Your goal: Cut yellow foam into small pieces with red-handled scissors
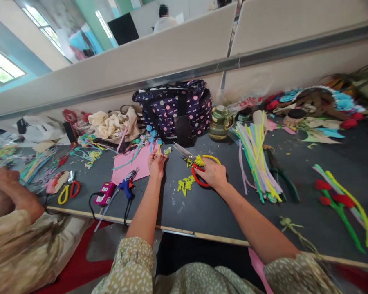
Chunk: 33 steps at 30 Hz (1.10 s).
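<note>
My left hand (156, 164) is over the right edge of a pink sheet (135, 163), its fingers pinched beside a small yellow piece and blue fuzzy flowers (151, 132). What exactly it grips is too small to tell. My right hand (214, 173) is closed on scissors (202, 183) with red and yellow handles, their blades pointing up and left. Short yellow cut pieces (186, 185) lie on the dark table between my hands, and more sit by the scissors.
A blue glue gun (127, 185) and pink box (106, 193) lie left of my left arm. A patterned bag (180, 108) and glass jar (220, 122) stand behind. Fuzzy stems (257, 159), pliers (283, 179) and red flowers (334, 198) are rightward. Another person's hands (4, 179) are far left.
</note>
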Motion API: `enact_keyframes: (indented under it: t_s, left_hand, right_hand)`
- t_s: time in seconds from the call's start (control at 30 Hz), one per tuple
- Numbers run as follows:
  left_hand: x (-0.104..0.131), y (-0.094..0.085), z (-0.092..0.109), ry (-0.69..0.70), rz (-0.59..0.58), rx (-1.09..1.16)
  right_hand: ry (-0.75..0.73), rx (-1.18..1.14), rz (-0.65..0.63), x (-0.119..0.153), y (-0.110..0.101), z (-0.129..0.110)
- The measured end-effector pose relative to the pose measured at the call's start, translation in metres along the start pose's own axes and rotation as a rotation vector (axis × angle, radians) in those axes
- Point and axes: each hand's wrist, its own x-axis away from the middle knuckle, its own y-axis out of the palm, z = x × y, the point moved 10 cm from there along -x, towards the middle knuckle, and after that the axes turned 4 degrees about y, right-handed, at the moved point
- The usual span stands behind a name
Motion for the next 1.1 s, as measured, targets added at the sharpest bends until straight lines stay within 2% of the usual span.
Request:
enact_keyframes:
  t_s: [0.1, 0.2, 0.37, 0.5, 0.6, 0.77, 0.87, 0.97, 1.03, 1.1]
  left_hand:
    - [0.003, 0.007, 0.006, -0.003, -0.003, -0.126]
    - [0.012, 0.032, 0.005, -0.03, -0.128, -0.267]
    - [0.035, 0.074, -0.014, -0.058, -0.372, -0.513]
    - [0.044, 0.086, -0.029, -0.087, -0.466, -0.576]
    - [0.032, 0.072, -0.019, -0.047, -0.378, -0.556]
    - [-0.005, 0.015, 0.024, 0.144, -0.122, -0.673]
    - [-0.024, -0.016, 0.047, 0.274, -0.015, -0.813]
    - [-0.037, -0.039, 0.055, 0.272, 0.081, -1.078]
    - [-0.04, -0.045, 0.055, 0.244, 0.095, -1.238]
    - [-0.042, -0.046, 0.052, 0.208, 0.062, -1.349]
  right_hand:
    - [0.028, -0.029, 0.017, -0.002, 0.0, 0.006]
    - [0.086, -0.075, 0.034, -0.005, -0.002, 0.015]
    - [0.166, -0.145, 0.018, -0.008, -0.001, 0.027]
    - [0.168, -0.162, 0.02, -0.008, 0.001, 0.029]
    - [0.17, -0.159, 0.004, -0.008, 0.004, 0.031]
    - [0.174, -0.179, 0.011, -0.008, 0.005, 0.032]
    - [0.175, -0.187, 0.013, -0.007, 0.006, 0.032]
    - [0.153, -0.186, 0.016, -0.006, 0.006, 0.029]
    - [0.148, -0.183, 0.016, -0.006, 0.006, 0.029]
    - [0.153, -0.18, 0.01, -0.006, 0.006, 0.029]
